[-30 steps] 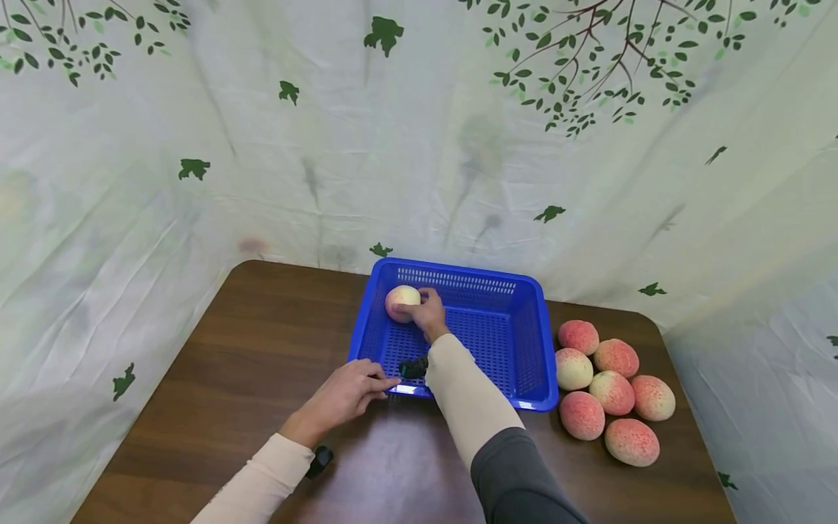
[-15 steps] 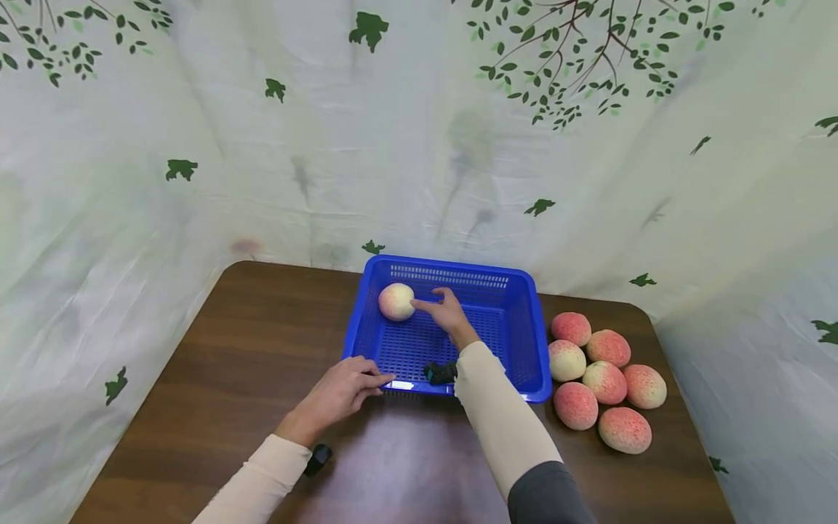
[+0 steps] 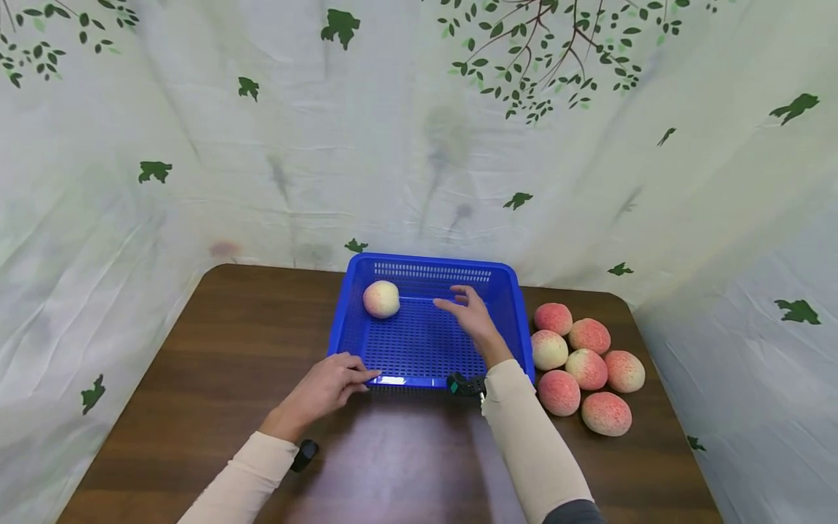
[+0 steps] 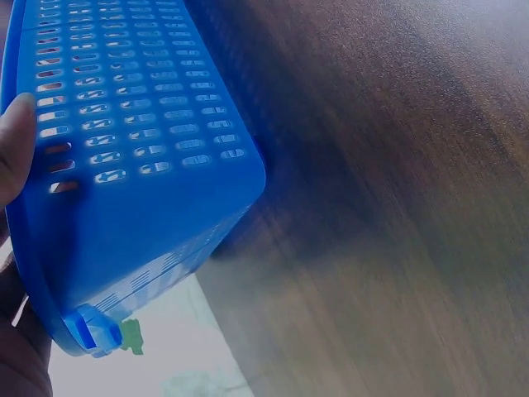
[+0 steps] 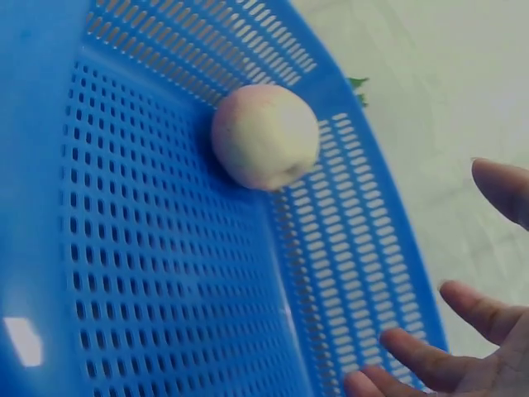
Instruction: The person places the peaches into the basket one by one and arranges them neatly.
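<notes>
A blue plastic basket with slotted walls stands near the table's far edge. One pale pink-and-cream peach sits in its far left corner; the right wrist view shows the same peach against the walls. My left hand grips the near left rim, its thumb on the slotted outer wall and the other fingers over the rim. Over the right half of the basket hovers my right hand, fingers spread and holding nothing.
Several red and cream peaches lie in a cluster on the brown wooden table, close to the basket's right side. A pale cloth printed with leaves hangs behind the table and along both sides.
My right hand has let go of the peach in the far left corner and moved right, away from it. The left hand keeps its hold on the rim. The head view has shifted slightly.
</notes>
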The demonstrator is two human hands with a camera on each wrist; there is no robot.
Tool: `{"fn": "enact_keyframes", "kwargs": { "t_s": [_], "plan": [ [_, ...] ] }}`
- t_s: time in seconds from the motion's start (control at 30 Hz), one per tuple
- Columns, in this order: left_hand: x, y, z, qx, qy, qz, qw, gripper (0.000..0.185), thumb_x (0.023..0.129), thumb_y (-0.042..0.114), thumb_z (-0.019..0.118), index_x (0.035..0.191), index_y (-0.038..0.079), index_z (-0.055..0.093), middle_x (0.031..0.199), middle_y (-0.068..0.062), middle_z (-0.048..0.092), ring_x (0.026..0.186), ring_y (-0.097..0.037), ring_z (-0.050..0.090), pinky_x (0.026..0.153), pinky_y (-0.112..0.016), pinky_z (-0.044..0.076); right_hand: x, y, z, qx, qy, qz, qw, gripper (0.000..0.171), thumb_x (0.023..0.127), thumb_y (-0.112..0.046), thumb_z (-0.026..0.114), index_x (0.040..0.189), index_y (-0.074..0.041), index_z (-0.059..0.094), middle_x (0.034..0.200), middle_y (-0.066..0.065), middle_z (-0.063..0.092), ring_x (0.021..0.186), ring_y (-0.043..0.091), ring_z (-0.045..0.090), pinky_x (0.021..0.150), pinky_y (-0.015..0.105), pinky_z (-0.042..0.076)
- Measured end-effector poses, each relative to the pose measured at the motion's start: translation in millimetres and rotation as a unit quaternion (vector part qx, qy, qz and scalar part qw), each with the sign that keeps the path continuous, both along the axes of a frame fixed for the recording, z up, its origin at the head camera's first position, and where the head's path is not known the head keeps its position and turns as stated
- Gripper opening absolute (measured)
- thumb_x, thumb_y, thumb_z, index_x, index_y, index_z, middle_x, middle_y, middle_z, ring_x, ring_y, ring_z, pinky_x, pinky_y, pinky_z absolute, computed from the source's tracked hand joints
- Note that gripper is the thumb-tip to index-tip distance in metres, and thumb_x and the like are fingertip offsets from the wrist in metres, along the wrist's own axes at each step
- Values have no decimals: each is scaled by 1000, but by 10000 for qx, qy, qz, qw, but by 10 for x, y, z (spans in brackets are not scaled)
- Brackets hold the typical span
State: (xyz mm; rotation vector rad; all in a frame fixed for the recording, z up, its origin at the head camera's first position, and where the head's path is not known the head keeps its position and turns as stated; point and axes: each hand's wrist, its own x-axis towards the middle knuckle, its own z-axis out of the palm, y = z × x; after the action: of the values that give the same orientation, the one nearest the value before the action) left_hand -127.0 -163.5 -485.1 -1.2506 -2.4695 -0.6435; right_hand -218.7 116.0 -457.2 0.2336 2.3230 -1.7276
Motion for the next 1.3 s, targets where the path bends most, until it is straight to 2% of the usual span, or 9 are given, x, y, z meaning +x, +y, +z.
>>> {"fn": "enact_keyframes", "kwargs": {
  "t_s": [0.3,0.53,0.73,0.83,0.97,1.1,1.17,1.23,1.3],
  "plan": [
    [7,-34,-12,-59,-113,38,9999,29,72,2,81,100,6,77,79,3,63,70,-14,56,62,-27,47,250,367,28,-674,626,81,9957,54,91,-25,68,137,-6,46,143,22,44,135,34,37,109,51,28],
    [16,-61,-7,10,-168,101,9998,28,71,1,81,99,5,77,80,3,63,71,-14,57,62,-26,48,496,721,-64,-1279,1120,-473,9843,50,93,-16,66,136,-1,45,139,21,47,130,31,43,108,44,32],
    [10,-52,4,-11,-250,195,9995,27,72,2,81,99,4,77,78,3,61,71,-14,56,63,-27,48,720,1057,-103,-1291,1417,-906,9773,55,92,-18,67,139,-2,42,139,18,47,125,26,49,98,25,42],
    [16,-51,6,2,-257,245,9994,28,71,1,82,98,5,77,77,2,60,70,-14,55,62,-27,48,825,1228,-132,-1424,1784,-1099,9674,54,91,-8,67,137,5,42,136,21,48,124,30,49,93,20,45],
    [30,-39,9,67,-250,297,9992,28,70,0,82,98,5,78,76,3,58,69,-13,54,61,-26,46,992,1461,-194,-1489,2216,-1591,9505,53,88,3,67,134,8,42,129,16,52,121,30,50,94,20,44],
    [35,-13,10,87,-234,335,9991,26,71,-1,81,96,6,78,75,4,56,69,-13,54,61,-27,46,1189,1729,-297,-1357,2520,-2230,9318,53,84,11,66,132,7,44,124,13,54,118,23,51,90,19,45],
    [39,2,11,72,-219,348,9991,25,71,-1,81,95,6,78,75,4,56,69,-13,53,61,-27,46,1289,1862,-364,-1181,2504,-2571,9259,53,83,12,67,131,6,46,123,10,55,117,20,50,85,17,45],
    [44,14,11,48,-216,369,9991,24,71,0,81,95,6,78,75,4,56,69,-13,53,61,-27,45,1381,1980,-436,-878,2398,-2830,9245,55,82,10,69,132,6,46,123,7,54,120,18,48,87,17,44],
    [49,27,13,50,-223,399,9989,24,71,0,81,94,6,79,75,4,56,69,-14,53,61,-27,46,1473,2076,-498,-478,2178,-3020,9269,56,83,6,71,133,3,47,127,5,53,125,17,44,95,20,40]
  ]
}}
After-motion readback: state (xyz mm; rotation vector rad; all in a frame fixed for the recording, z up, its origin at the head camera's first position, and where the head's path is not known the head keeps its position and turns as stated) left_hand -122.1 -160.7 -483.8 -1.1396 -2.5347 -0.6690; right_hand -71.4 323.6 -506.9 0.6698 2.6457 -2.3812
